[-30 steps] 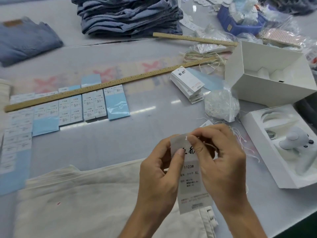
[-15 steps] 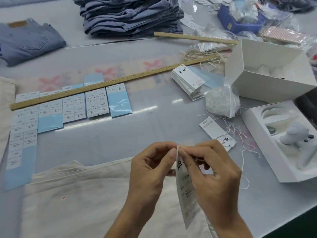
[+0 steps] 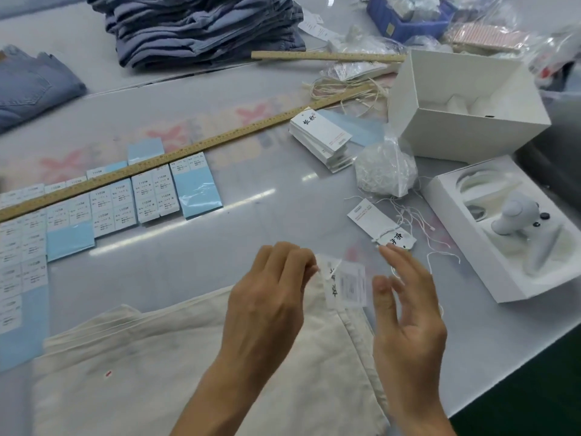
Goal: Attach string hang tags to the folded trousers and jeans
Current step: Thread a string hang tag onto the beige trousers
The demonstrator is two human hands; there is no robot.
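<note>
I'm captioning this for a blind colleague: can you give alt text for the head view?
Left hand pinches a blurred hang tag above folded cream trousers while the right hand hovers open beside it. Behind lie sticker sheets, a ruler, a tag stack and jeans.

Two wooden rulers [image 3: 188,149] [image 3: 327,56], two white boxes [image 3: 465,102] [image 3: 509,228].

A grey table [image 3: 270,196] carries cream trousers [image 3: 151,366], stacked jeans [image 3: 201,26], a long ruler [image 3: 188,149], sticker sheets [image 3: 195,187] and white boxes [image 3: 465,121].

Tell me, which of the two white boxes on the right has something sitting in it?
The nearer white box, by the table's edge: a small white gadget sits in its moulded tray. The farther box shows only its bare white insert.
</note>
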